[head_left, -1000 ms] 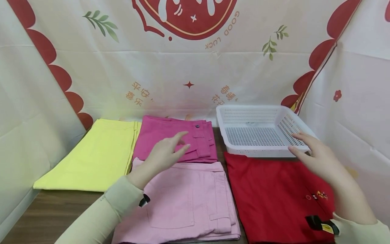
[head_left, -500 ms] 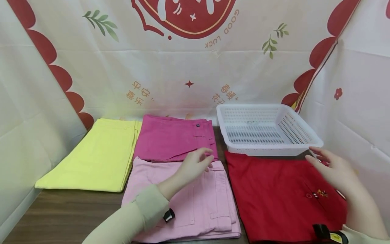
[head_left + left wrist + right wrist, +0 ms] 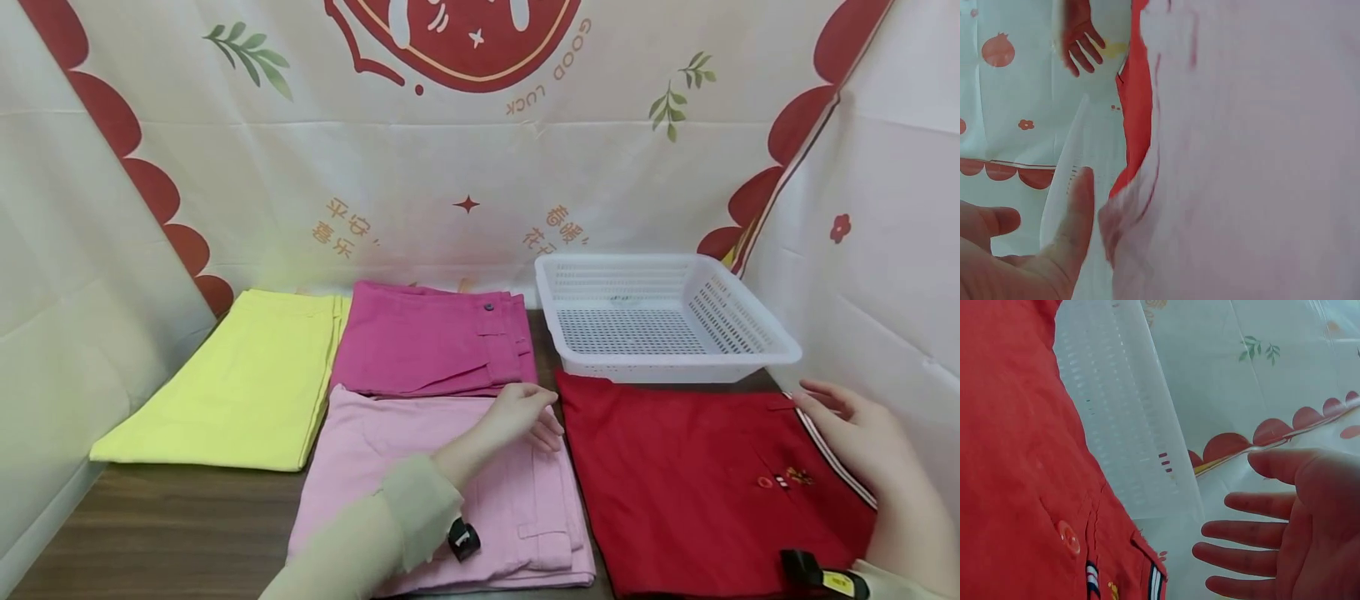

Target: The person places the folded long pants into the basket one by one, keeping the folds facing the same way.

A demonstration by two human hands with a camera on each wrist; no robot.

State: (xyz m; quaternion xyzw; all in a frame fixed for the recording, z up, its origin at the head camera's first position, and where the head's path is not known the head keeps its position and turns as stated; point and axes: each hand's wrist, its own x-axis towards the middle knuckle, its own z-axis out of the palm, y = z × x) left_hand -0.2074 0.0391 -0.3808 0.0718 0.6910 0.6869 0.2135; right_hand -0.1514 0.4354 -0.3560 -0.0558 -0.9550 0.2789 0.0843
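Folded red trousers (image 3: 690,467) lie at the right front, with a button, embroidery and a striped waistband edge. My right hand (image 3: 862,433) is by their far right corner, fingers apart in the right wrist view; whether it touches the cloth cannot be told. Folded light pink trousers (image 3: 442,433) lie left of the red ones. Over their right part is my left hand (image 3: 525,417), near the gap to the red pair, its thumb and forefinger extended in the left wrist view. It holds nothing visible.
A white perforated basket (image 3: 671,360) stands behind the red trousers. Folded magenta trousers (image 3: 420,342) lie behind the light pink pair, and a folded yellow garment (image 3: 232,392) is to the left. Printed cloth (image 3: 420,167) encloses the wooden table (image 3: 172,533).
My left hand has moved right and towards me, from over the magenta trousers to the light pink pair's right side. The right hand has left the basket's edge for the red trousers' right corner.
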